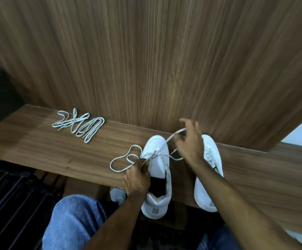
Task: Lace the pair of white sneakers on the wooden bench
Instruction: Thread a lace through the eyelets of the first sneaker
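The lace (166, 142) is pinched by both hands (137, 179) (189, 143) (first sneaker (157, 170)); the next eyelet must be threaded.

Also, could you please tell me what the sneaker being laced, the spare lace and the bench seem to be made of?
Sneaker being laced: smooth white leather or synthetic, judging by its even matte sheen; which one is unclear.
Spare lace: flat woven fabric, pale, lying limp in loops, with tan tips.
Bench: wood or wood-look laminate, brown, with straight grain lines and a slight satin shine.
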A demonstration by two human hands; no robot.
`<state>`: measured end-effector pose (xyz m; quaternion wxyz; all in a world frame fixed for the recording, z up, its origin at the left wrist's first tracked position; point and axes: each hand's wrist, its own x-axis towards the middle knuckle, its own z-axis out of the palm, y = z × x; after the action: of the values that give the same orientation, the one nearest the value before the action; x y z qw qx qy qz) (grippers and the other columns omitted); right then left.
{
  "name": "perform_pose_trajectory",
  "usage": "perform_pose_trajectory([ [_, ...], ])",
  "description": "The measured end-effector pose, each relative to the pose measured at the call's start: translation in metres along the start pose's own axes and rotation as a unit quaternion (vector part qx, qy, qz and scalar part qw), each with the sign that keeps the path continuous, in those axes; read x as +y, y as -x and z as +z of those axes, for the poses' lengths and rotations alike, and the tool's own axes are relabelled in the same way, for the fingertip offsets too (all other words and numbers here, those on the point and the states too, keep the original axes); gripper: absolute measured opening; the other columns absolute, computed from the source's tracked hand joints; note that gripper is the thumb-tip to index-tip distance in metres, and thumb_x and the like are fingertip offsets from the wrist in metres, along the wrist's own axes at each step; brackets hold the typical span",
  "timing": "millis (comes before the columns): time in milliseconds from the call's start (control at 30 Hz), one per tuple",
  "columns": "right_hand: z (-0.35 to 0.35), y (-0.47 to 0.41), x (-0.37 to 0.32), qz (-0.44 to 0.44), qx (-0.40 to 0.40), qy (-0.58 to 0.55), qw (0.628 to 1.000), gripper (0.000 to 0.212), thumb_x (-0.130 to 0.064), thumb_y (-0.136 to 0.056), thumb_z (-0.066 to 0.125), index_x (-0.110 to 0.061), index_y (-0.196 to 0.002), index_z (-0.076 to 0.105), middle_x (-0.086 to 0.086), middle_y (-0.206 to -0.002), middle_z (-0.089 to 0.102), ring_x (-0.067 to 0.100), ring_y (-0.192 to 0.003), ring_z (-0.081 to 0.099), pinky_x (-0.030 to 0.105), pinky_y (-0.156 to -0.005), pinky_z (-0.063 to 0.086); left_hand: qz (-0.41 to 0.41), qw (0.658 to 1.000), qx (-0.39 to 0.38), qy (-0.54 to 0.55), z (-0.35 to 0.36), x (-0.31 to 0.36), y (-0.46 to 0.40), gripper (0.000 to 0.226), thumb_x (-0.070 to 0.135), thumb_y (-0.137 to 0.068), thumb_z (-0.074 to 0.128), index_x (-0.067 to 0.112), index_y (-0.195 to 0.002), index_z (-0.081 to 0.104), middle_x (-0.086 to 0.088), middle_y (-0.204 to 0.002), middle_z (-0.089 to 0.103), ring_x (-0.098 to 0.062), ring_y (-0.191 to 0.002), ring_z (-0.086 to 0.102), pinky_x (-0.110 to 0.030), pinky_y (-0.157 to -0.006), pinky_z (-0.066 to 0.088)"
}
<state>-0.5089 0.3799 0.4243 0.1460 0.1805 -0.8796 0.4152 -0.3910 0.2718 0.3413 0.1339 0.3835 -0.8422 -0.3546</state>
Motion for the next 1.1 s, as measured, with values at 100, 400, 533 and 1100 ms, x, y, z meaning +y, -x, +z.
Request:
perform_pose_trajectory([
  [100,0.024,0.018,0.004,-0.098,-0.18,0.209,0.956,0.041,-0.032,-0.082,0.053,-0.023,-0.121,0.061,0.004,-0.137,0.045,0.026,-0.139,0.032,0.049,-0.11,0.031,0.003,1.0,-0.001,-0.002,0.001,-0.001,-0.001,0.021,0.039,-0.095,0.047,0.026,-0.102,0.062,-0.015,-0.096,0.068,-0.039,-0.095,0.06,-0.038,-0.074,0.043],
  [400,0.047,0.033,-0.008,-0.14,-0.286,0.346,0.883,0.03,-0.029,-0.09,0.049,-0.02,-0.114,0.065,0.003,-0.128,0.049,0.024,-0.129,0.038,0.051,-0.11,0.028,0.007,1.0,-0.002,0.005,0.002,-0.004,-0.002,0.02,0.038,-0.095,0.047,0.029,-0.104,0.062,-0.012,-0.097,0.069,-0.037,-0.096,0.061,-0.039,-0.075,0.045],
  [533,0.022,0.011,-0.007,-0.017,-0.155,0.119,0.981,0.012,-0.022,-0.089,0.055,-0.018,-0.087,0.066,-0.001,-0.106,0.052,0.021,-0.1,0.055,0.035,-0.087,0.045,0.004,1.0,-0.002,0.007,0.001,-0.003,-0.002,0.021,0.039,-0.095,0.047,0.03,-0.106,0.062,-0.012,-0.099,0.068,-0.038,-0.098,0.06,-0.039,-0.078,0.045],
  [1100,0.031,0.023,0.035,0.065,-0.29,0.213,0.931,0.017,-0.024,-0.085,0.058,-0.027,-0.095,0.071,-0.001,-0.109,0.07,0.026,-0.104,0.065,0.035,-0.089,0.051,-0.004,1.0,-0.002,-0.016,0.002,-0.002,-0.001,0.022,0.042,-0.095,0.046,0.031,-0.104,0.062,-0.01,-0.1,0.067,-0.036,-0.096,0.061,-0.038,-0.075,0.044],
])
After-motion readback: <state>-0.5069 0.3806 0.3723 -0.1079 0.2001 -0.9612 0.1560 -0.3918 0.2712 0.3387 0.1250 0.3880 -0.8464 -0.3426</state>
